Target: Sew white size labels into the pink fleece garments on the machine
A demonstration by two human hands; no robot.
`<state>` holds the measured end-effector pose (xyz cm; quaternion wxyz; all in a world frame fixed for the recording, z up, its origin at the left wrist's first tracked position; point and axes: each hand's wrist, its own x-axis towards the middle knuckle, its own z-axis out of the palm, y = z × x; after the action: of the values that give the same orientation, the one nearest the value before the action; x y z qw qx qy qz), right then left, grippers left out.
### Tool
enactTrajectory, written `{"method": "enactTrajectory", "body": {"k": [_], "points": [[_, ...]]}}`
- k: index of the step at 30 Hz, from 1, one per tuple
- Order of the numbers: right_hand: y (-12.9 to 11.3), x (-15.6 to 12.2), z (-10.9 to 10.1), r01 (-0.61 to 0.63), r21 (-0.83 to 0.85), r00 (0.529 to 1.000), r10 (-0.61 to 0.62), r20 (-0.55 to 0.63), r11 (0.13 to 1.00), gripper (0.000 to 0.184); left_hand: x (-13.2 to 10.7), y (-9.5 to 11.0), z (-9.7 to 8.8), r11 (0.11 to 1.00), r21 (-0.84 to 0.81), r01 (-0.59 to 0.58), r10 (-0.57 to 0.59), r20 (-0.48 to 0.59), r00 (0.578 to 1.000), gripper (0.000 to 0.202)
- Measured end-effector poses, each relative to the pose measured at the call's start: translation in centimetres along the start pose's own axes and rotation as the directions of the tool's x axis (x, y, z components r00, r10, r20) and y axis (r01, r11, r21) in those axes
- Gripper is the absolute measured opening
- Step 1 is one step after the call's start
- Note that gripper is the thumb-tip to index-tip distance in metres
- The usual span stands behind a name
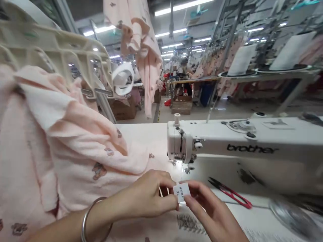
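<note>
Nearest, at 6 o'clock in the view, two hands meet low over the surface. The left hand comes in from 8 o'clock with a metal bangle on its wrist. It pinches the left edge of a small white size label between thumb and forefinger, so its grip is clenched on it. The right hand rises from 5 o'clock with thumb and fingertips closed on the opposite edge, so that grip is grasping it too. The size label reads XL and is held between the two hands, just above the surface.

Under the right hand lies a printed sheet with dark markings, too blurred to read. At 3 o'clock of the label, red-handled thread snips lie flat on the surface, apart from both hands. At 9 o'clock, pink printed fabric is heaped high and spreads beneath the left forearm.

Just beyond the label at 12 o'clock stands the head of a white sewing machine. A lamp lights its needle area, and its arm runs off toward 3 o'clock.

Behind the fabric at 10 o'clock is a cream plastic frame, with a white roll beside it. Farther off at 12 o'clock a pink garment hangs from above, and cardboard boxes stand on the floor beyond it.
</note>
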<state>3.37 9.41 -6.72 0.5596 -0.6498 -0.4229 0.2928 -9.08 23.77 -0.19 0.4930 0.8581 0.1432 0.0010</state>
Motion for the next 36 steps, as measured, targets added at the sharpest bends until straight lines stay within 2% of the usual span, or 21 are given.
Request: {"method": "enactTrajectory", "body": {"k": [2,4,6,8,10,13,17,21,23,25,26,27,28,29,31,33,36], "points": [[-1.6,0.5,0.5,-0.082,0.125,0.997,0.082,0.005,0.989,0.03,-0.1,-0.2,0.3,0.996,0.088,-0.015,0.017,-0.025,1.0,0.016],[-2.3,0.7,1.1,-0.125,0.171,0.991,0.133,-0.036,0.977,0.033,0.1,-0.8,0.4,0.999,0.037,0.032,-0.03,-0.055,0.998,0.014],[-2.3,0.6,1.6,-0.14,0.188,0.987,0.153,-0.056,0.972,0.032,0.4,-1.5,0.6,0.983,-0.171,0.064,-0.079,-0.079,0.994,0.021],[-2.1,0.5,1.8,-0.153,0.205,0.986,0.163,-0.03,0.967,0.031,0.7,-2.2,0.9,0.909,-0.411,0.075,-0.115,-0.074,0.991,0.027],[-2.0,0.4,1.8,-0.176,0.224,0.984,0.181,-0.001,0.959,0.031,0.8,-2.7,1.0,0.839,-0.537,0.083,-0.142,-0.068,0.987,0.028],[-1.9,0.4,1.7,-0.209,0.222,0.977,0.213,0.004,0.952,0.033,0.8,-2.8,0.9,0.818,-0.566,0.105,-0.167,-0.058,0.984,0.027],[-1.6,0.7,1.4,-0.228,0.193,0.972,0.234,-0.005,0.954,0.033,0.9,-2.8,0.7,0.855,-0.511,0.088,-0.152,-0.086,0.985,0.023],[-1.0,0.9,0.9,-0.203,0.132,0.979,0.202,0.022,0.97,0.031,1.2,-3.2,0.8,0.874,-0.474,0.108,-0.166,-0.083,0.983,0.021],[-0.2,0.5,1.0,-0.151,0.041,0.988,0.152,-0.011,0.988,0.026,1.2,-3.1,0.4,0.902,-0.418,0.106,-0.167,-0.113,0.979,0.021],[1.3,-0.4,1.5,-0.018,-0.165,0.996,0.004,-0.087,0.986,0.019,1.1,-2.7,-0.6,0.962,-0.257,0.088,-0.151,-0.236,0.96,0.019],[2.4,-1.0,2.0,0.092,-0.312,0.987,-0.128,-0.096,0.945,0.019,1.0,-2.4,-1.2,0.986,-0.139,0.094,-0.133,-0.307,0.942,0.018],[3.6,-1.6,2.6,0.216,-0.463,0.958,-0.277,-0.068,0.859,0.022,1.1,-2.2,-1.7,0.993,-0.01,0.114,-0.11,-0.361,0.926,0.017],[4.9,-2.2,3.2,0.331,-0.59,0.91,-0.415,-0.009,0.737,0.024,1.2,-2.2,-2.1,0.983,0.114,0.142,-0.089,-0.382,0.92,0.016],[6.3,-2.8,3.8,0.416,-0.675,0.853,-0.519,0.058,0.609,0.026,1.5,-2.3,-2.2,0.96,0.223,0.167,-0.075,-0.369,0.926,0.015],[8.9,-3.7,4.5,0.475,-0.761,0.765,-0.635,0.109,0.442,0.028,2.6,-3.1,-1.8,0.909,0.386,0.155,-0.049,-0.272,0.961,0.01],[10.6,-4.1,4.4,0.47,-0.787,0.74,-0.664,0.105,0.4,0.032,4.1,-4.8,-0.7,0.875,0.476,0.089,-0.007,-0.172,0.985,0.008],[11.0,-4.0,3.2,0.462,-0.78,0.755,-0.649,0.096,0.422,0.033,6.3,-7.8,0.7,0.854,0.52,0.022,0.04,-0.109,0.993,0.006]]}}
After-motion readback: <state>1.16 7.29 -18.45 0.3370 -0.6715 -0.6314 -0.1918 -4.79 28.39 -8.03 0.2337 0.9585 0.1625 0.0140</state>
